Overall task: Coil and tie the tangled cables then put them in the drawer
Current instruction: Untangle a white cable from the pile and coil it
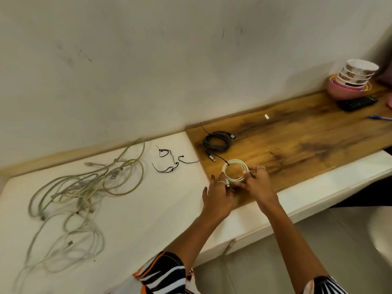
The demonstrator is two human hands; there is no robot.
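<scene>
Fingers of both hands pinch white cable coil betw. them on wooden top.

I count two coiled cables: one white coil at centre frame, one dark coil just above it. One tangled heap of pale cables at left; number within it cannot be told. About four black ties at centre. One stack of bowls, upper right. One pen, right edge.
</scene>
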